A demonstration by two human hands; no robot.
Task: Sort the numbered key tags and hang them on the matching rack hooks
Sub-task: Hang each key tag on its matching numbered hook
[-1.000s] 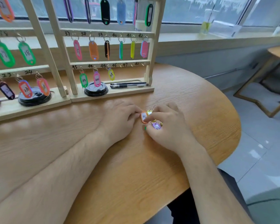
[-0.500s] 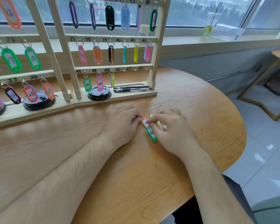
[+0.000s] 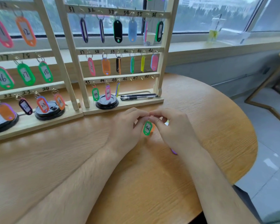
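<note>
A green tag (image 3: 147, 128) marked 46 is held up just above the counter (image 3: 217, 123), in front of the right-hand rack (image 3: 166, 46). The sorting step appears to be done for this tag, and the hanging step is judged to come next. On the bottom rail, the hook (image 3: 131, 79) beside the written 46 is seen bare, as are the two hooks to its right.

The tag's wire ring is pinched from the left by the curled fingertips of the left hand (image 3: 128, 125) and from the right by those of the right hand (image 3: 173, 126), so both hands are closed on it and the tag hangs freely below. An orange tag (image 3: 153, 127) is seen just behind the green one; whether it shares the ring cannot be told. A purple tag (image 3: 174, 151) is partly hidden under the right wrist.

For the next move, the ring would need to be freed, carried forward to the rack and slipped over the small 46 hook, without the neighbouring tag on 45 being knocked.
</note>
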